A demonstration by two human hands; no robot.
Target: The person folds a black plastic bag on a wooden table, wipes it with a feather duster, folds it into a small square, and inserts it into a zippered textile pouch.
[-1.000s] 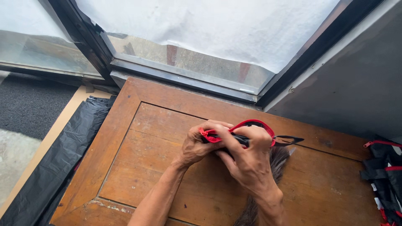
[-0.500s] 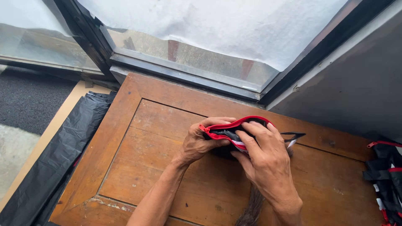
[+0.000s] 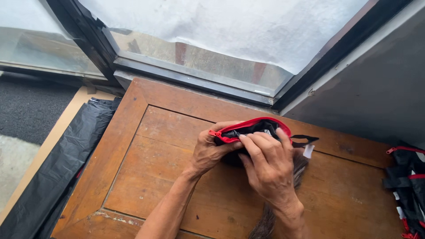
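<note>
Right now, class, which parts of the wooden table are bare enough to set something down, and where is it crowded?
Bare wood lies left of the left hand, toward the black plastic sheet, and right of the right hand, before the black and red bags. It is crowded in the middle, where both hands hold the black pouch.

1 head-worn view, steeply down and close over the wooden table [image 3: 168, 146], window [image 3: 221, 40] beyond.

A small white label tag [image 3: 308, 151] hangs beside the black, red-zipped pouch [image 3: 252, 129].
</note>
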